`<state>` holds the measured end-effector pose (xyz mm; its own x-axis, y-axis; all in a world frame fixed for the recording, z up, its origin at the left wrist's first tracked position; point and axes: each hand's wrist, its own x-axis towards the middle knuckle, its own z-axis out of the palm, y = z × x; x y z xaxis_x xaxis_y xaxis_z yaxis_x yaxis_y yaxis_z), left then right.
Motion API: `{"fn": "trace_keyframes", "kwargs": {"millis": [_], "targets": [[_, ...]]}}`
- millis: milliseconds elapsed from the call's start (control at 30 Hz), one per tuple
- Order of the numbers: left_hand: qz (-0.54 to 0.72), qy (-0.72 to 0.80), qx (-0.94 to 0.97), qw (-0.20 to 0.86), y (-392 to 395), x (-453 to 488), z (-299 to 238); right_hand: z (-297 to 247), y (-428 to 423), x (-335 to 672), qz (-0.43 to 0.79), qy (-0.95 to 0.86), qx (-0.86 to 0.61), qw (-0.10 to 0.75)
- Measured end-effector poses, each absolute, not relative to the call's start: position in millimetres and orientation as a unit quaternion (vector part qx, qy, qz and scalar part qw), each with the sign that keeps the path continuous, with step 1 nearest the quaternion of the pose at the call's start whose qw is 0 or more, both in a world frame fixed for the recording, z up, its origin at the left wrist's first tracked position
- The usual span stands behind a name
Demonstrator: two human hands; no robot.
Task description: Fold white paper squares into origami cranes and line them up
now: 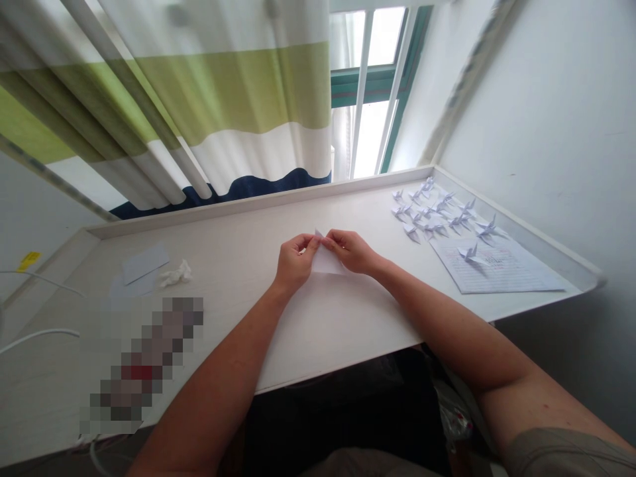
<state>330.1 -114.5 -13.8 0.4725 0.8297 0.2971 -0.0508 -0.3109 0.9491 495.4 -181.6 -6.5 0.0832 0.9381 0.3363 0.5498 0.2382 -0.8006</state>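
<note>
A folded sheet of white paper (326,262) is held up over the middle of the desk, its pointed tip showing between my thumbs. My left hand (294,260) pinches its left side near the top. On the other side, my right hand (352,250) grips it with thumb and fingers close to the same tip. The fingers partly hide the paper's upper folds. Toward the right of the desk stand several folded paper cranes (440,209), apart from both hands.
A lined sheet with writing (497,271) lies at right, a crane on it. At left are loose paper pieces (146,264), a crumpled white tissue (176,273), a blurred-out object (144,364) and white cables (40,334). A raised rim (258,202) borders the desk's back, before a curtain (238,93).
</note>
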Motion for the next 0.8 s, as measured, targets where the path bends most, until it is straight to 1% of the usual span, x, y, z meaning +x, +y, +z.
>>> {"fn": "trace_keyframes", "kwargs": {"millis": [167,367,500,667,800], "targets": [[0.481,0.306,0.662,0.486,-110.7,331.2,-19.6,-8.0,-181.6,493.0,0.228,-0.65,-0.576,0.441],[0.554,0.325,0.618,0.454,-101.7,329.8,-20.8,-2.1,-186.0,488.2,0.26,-0.653,-0.599,0.383],[0.583,0.336,0.601,0.431,-100.5,329.7,-18.8,3.6,-189.1,486.8,0.237,-0.672,-0.606,0.353],[0.619,0.351,0.552,0.434,-99.4,328.4,-11.6,3.5,-190.7,493.5,0.173,-0.688,-0.629,0.318],[0.627,0.351,0.529,0.452,-96.4,325.3,-7.9,1.1,-192.4,499.1,0.18,-0.7,-0.607,0.329]]}}
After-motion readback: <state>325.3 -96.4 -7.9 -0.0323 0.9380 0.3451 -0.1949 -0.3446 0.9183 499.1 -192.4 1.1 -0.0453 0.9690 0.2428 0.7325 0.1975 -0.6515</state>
